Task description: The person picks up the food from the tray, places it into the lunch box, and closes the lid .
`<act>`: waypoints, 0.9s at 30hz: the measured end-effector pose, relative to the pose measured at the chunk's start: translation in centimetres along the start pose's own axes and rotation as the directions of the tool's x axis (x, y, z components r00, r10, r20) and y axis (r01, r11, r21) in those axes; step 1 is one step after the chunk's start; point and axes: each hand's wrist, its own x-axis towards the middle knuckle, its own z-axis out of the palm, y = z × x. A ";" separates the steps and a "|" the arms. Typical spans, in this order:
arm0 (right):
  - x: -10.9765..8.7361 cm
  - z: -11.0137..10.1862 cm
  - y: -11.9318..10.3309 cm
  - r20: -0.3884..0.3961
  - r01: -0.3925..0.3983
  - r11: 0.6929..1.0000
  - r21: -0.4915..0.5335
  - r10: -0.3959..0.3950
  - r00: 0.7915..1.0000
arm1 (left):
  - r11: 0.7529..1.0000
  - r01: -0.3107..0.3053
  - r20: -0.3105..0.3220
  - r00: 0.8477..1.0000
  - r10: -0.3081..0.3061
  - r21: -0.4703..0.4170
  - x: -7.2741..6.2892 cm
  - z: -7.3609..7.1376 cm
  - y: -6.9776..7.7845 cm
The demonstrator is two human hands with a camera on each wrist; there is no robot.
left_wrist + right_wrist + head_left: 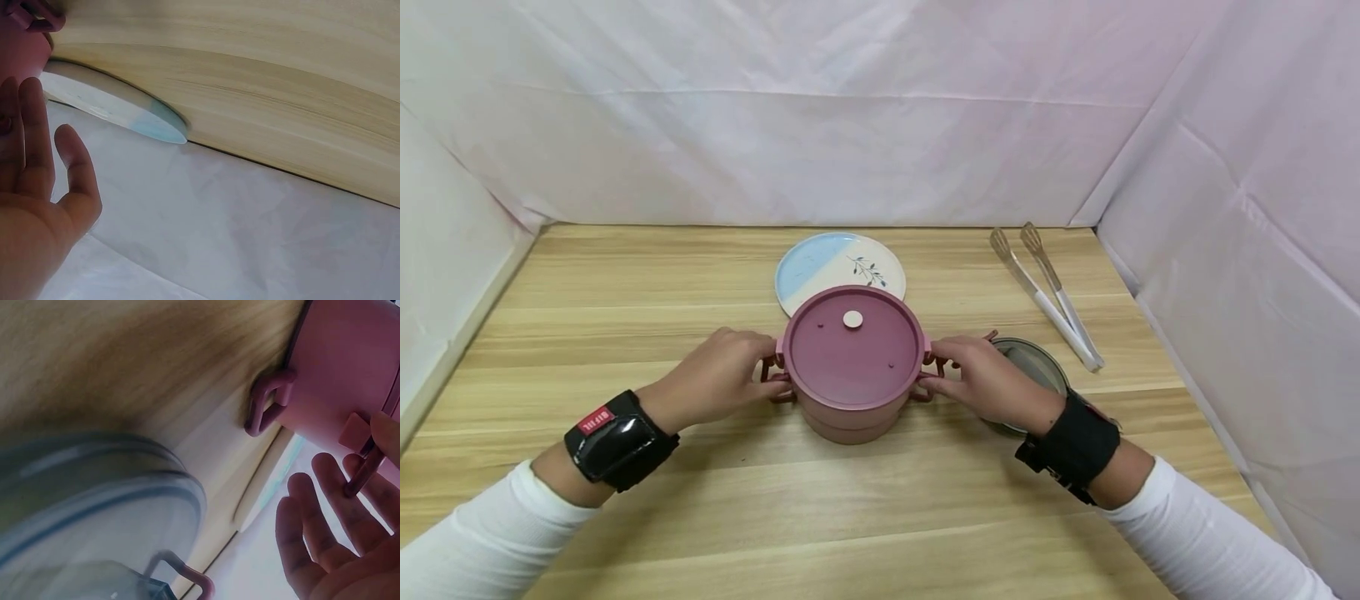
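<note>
A plum-red pot [850,425] with a flat lid [853,371] and a pale round knob [852,319] stands in front of me on the table. It has side handles at two heights, like two stacked pots. My left hand [718,379] holds the upper handle on the left side. On the opposite side my right hand [981,379] grips the other upper handle [365,469], thumb on top and fingers underneath. A lower handle [269,403] sticks out below, untouched. In the left wrist view, the left hand's grip is mostly cut off by the frame edge.
Behind the pot lies a blue and white plate [816,262] with a leaf print, partly covered by it. A glass lid [1033,362] with a reddish handle sits under my right wrist. Tongs [1060,312] with white grips lie at the right rear. White cloth [850,158] encloses the table.
</note>
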 end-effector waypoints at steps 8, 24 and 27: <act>0.0 0.5 0.3 -0.032 0.012 1.000 0.027 -0.011 0.999 | 0.995 -0.089 -0.098 0.991 0.094 0.052 -0.5 1.1 -0.7; 0.5 0.6 0.6 0.015 -0.043 0.997 0.071 0.042 0.999 | 0.983 -0.155 -0.143 0.975 0.168 0.097 -0.6 1.8 -0.9; 0.4 0.4 0.7 0.045 -0.029 0.996 0.085 0.026 0.999 | 0.988 -0.140 -0.106 0.984 0.146 0.060 -0.7 2.0 -1.0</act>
